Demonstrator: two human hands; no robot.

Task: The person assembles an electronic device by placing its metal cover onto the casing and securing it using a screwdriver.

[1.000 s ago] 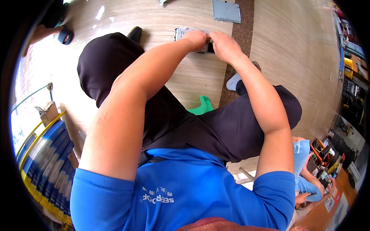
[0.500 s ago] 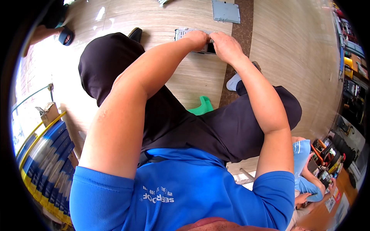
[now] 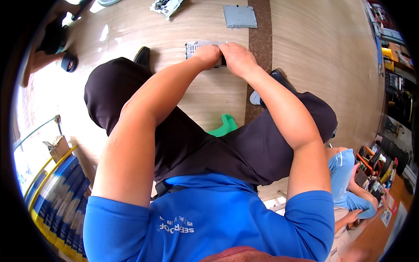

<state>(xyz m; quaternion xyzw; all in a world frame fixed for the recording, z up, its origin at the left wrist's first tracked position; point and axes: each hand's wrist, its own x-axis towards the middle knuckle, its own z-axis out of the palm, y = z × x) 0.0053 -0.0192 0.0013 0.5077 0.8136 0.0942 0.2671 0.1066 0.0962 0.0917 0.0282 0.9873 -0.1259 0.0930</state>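
A grey metal case with rows of slots lies on the tiled floor, in front of my spread knees. My left hand is closed over its near right part, its fingertips hidden. Right beside it, my right hand has its fingers bent and pressed together at the case's right end. What those fingers hold is too small to make out. Below the hands a dark gap shows in the case. Beyond it lies a flat grey cover panel.
Another metal part lies on the floor further off. A green plastic piece shows between my legs. A person's sandalled foot is at left, above a yellow rack. Another person sits at lower right by a cluttered bench.
The view has shifted, so the floor things sit lower and further left, and more of the far metal part shows. Both hands stay close together at the metal case.
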